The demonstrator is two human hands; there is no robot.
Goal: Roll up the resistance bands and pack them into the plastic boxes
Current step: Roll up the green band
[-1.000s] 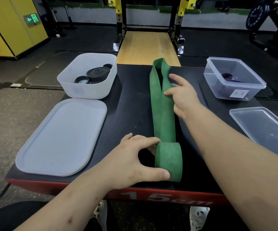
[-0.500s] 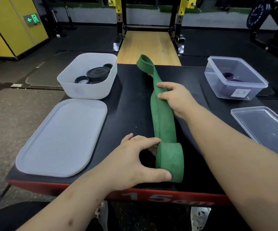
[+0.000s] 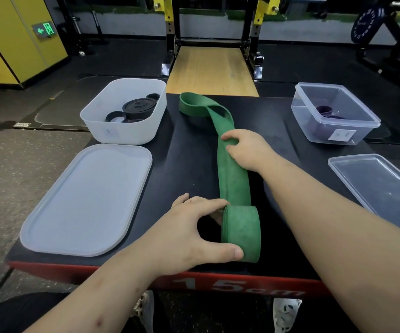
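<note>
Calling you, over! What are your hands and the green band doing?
Left hand grips the rolled end. Right hand pinches green band mid-strip. Twisted loop at far end, unrolled.

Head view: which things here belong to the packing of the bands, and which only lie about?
Job: green band, left hand, right hand, white box, clear box, white lid, clear lid.
Lying about: rack, weight plate, exit sign.

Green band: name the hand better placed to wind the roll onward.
Left. The left hand grips the roll; the right hand holds the flat strip farther up.
</note>
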